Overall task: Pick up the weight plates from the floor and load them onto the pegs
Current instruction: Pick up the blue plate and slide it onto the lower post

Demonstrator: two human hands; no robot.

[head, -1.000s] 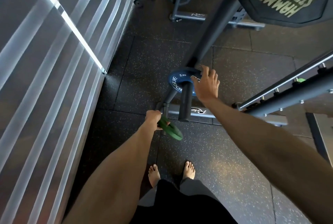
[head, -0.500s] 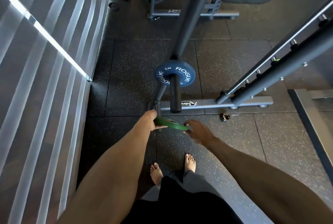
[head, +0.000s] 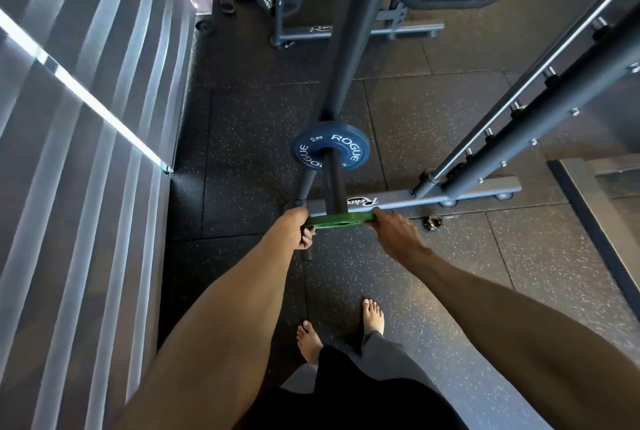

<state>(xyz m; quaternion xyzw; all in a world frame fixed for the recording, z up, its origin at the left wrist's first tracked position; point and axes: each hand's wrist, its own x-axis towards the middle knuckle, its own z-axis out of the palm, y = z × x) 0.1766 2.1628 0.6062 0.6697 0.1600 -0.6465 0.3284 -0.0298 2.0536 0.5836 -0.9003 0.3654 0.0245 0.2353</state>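
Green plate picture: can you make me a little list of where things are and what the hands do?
green plate: held edge-on at the near end of the peg
left hand: grips the plate's left edge
right hand: grips the plate's right edge
blue plate: on the same peg, farther along
green plate on the peg yet: cannot tell
floor: dark speckled mats

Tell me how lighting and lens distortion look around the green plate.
Head view: stripe glare on the slatted wall, dim floor; the wide lens tilts the rack rails; the green plate, between left hand and right hand, is fairly sharp; blue plate lettering is legible.
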